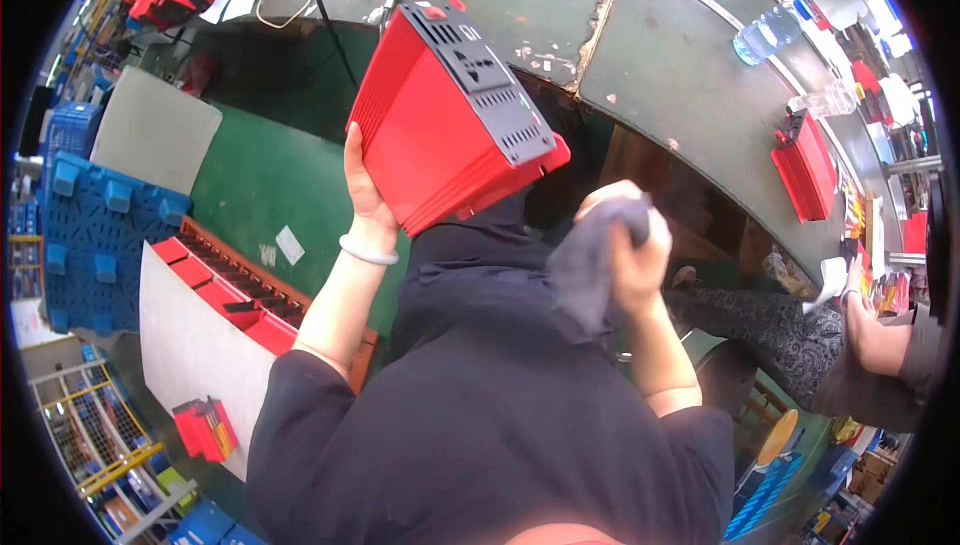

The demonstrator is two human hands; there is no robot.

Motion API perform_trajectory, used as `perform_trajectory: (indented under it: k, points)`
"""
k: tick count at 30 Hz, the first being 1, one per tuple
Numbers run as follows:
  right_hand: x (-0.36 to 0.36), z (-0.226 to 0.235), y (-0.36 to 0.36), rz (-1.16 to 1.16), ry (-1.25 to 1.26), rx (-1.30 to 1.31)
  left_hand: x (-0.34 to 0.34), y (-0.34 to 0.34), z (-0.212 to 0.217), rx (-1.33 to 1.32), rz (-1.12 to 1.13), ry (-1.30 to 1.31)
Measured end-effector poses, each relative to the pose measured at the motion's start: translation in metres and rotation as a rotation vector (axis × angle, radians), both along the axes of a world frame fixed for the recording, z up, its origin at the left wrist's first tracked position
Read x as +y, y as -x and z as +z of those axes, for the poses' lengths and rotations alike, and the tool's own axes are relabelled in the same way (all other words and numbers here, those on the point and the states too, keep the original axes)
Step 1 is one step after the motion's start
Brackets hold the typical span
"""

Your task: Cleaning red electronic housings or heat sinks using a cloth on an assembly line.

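Note:
My left hand (366,191) holds up a red box-shaped device (440,115) with a dark grey end panel that has sockets and vent slots. The device is tilted, its grey panel facing up and to the right. A white bangle sits on my left wrist. My right hand (632,250) is closed on a crumpled grey cloth (585,270), just below and to the right of the device, not touching it. I wear a black top that fills the lower middle of the view.
A green worktable (690,75) curves across the top, with a clear plastic bottle (765,35) and another red device (805,170) on it. A crate of red devices (235,285) stands at lower left beside a blue pallet (95,235). Another person's hand (870,330) works at the right.

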State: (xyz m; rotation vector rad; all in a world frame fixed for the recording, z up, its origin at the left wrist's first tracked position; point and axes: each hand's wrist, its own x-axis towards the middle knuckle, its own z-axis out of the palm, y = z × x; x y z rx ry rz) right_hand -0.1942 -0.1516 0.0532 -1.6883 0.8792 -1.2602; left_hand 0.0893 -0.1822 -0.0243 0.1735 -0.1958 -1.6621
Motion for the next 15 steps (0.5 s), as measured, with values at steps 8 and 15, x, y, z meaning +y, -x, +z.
perform_trajectory:
  k: [8, 15]
  points:
    - [-0.055, 0.013, 0.022, -0.384, -0.122, -0.505, -0.010, 0.017, 0.047, -0.073, -0.019, -0.067]
    - [-0.094, 0.027, -0.020, -0.537, 0.417, 0.055, -0.014, 0.023, 0.053, -0.059, -0.101, -0.047]
